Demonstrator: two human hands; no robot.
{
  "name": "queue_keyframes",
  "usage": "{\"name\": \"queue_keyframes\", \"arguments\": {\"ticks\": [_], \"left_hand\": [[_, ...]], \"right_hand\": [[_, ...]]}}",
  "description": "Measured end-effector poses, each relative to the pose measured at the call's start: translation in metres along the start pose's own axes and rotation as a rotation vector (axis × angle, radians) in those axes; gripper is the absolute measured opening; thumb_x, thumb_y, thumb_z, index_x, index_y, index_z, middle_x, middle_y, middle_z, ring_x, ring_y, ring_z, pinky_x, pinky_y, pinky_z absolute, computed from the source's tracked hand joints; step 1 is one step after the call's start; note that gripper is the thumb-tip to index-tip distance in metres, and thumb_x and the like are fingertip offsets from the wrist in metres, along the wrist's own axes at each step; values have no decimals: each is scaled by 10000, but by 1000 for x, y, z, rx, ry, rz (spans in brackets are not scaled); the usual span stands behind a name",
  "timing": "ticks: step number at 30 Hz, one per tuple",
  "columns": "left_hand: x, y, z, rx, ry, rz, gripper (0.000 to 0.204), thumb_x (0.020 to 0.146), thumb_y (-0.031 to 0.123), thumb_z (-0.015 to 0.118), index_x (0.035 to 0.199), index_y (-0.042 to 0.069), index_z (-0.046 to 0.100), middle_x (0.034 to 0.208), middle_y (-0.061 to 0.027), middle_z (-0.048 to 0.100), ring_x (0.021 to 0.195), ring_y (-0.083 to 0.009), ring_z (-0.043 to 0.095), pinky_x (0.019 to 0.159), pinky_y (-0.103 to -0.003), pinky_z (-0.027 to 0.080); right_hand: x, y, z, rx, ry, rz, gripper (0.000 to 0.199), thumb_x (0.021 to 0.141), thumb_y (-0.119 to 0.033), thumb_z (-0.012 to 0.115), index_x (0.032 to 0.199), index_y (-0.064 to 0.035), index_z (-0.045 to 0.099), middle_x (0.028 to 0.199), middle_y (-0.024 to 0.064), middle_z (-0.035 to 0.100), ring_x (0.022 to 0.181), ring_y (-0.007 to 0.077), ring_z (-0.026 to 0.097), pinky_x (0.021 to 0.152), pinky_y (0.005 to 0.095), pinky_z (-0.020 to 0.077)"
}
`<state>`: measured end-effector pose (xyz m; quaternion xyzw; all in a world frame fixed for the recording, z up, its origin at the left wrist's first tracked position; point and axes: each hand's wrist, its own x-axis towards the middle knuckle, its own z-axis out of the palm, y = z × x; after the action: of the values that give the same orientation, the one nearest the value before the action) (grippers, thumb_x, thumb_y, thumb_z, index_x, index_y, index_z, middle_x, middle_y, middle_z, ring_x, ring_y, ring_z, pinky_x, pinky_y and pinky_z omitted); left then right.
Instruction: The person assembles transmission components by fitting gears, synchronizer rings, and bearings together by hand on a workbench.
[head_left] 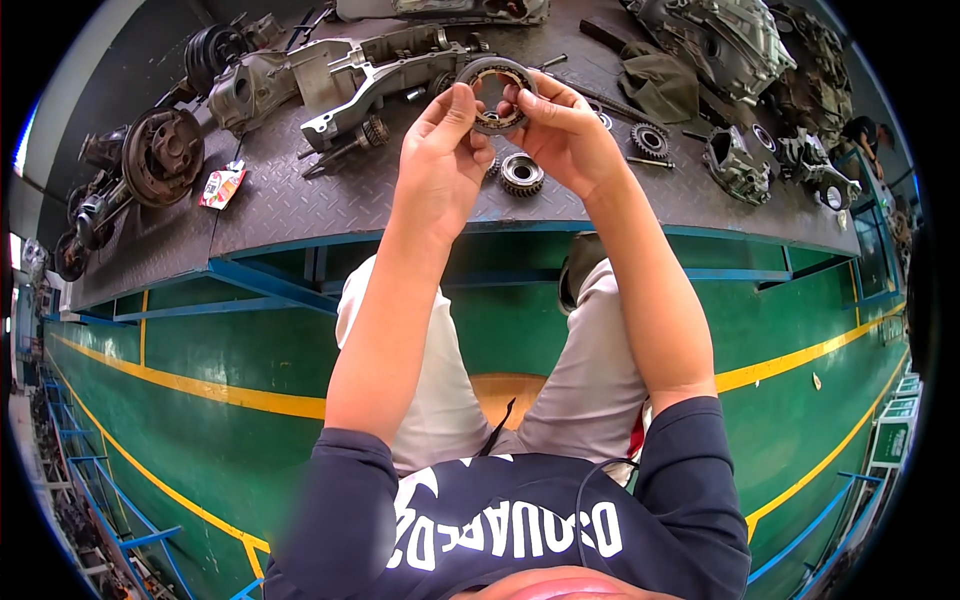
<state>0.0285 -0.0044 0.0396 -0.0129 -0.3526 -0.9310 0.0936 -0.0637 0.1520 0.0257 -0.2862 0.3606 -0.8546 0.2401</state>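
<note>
Both hands hold a synchronizer ring (497, 65) above the table's near edge, a dark steel ring with a brass-coloured inner band. My left hand (440, 155) pinches its left side, thumb upright against the face. On the other side my right hand (572, 132) grips it, with the thumb on the near face and fingers at the rim and opening. Just below the ring, a shiny steel gear (522, 175) lies flat on the table. Part of another small gear shows beside it, mostly covered by my left fingers.
The steel-plate table (310, 205) bears a split gearbox housing (340, 70), a pinion shaft (345, 145), a rusty brake drum (163, 157) and a red-white packet (222, 186). To the right lie a toothed gear (650, 140), a dark cloth (660, 87) and aluminium casings (738, 165). A person (868, 135) is at far right.
</note>
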Motion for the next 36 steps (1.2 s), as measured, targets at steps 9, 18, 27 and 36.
{"name": "queue_keyframes", "arguments": {"ticks": [9, 18, 27, 36], "left_hand": [[-4, -2, 0, -152, -181, -93, 326, 1053, 344, 684, 1143, 31, 665, 962, -19, 647, 764, -81, 482, 703, -237, 439], [-3, -2, -6, -140, -112, -85, 304, 1064, 338, 673, 1134, 43, 684, 973, -21, 665, 738, -72, 473, 690, -226, 447], [-5, -3, -3, 102, 53, 23, 314, 1049, 327, 715, 1178, 41, 739, 924, 31, 642, 761, -64, 512, 695, -230, 474], [-3, -5, -5, 160, 134, 13, 324, 1069, 332, 683, 1202, 41, 734, 992, 20, 659, 775, -71, 528, 728, -251, 493]], "right_hand": [[0, 2, -5, 71, -31, -31, 423, 961, -83, 775, 1355, 1, 648, 1076, 66, 742, 985, 157, 698, 920, 348, 555], [0, 6, 2, 3, 40, -22, 494, 956, -91, 788, 1410, -21, 606, 1142, 91, 726, 1002, 167, 687, 886, 354, 559], [-3, 3, 14, -129, 135, -4, 435, 964, -83, 771, 1368, -33, 616, 1207, 85, 703, 1116, 183, 673, 923, 371, 559], [-3, -3, 11, -167, 134, 38, 428, 933, -41, 741, 1351, -45, 645, 1203, 90, 709, 1116, 189, 672, 929, 388, 543]]}}
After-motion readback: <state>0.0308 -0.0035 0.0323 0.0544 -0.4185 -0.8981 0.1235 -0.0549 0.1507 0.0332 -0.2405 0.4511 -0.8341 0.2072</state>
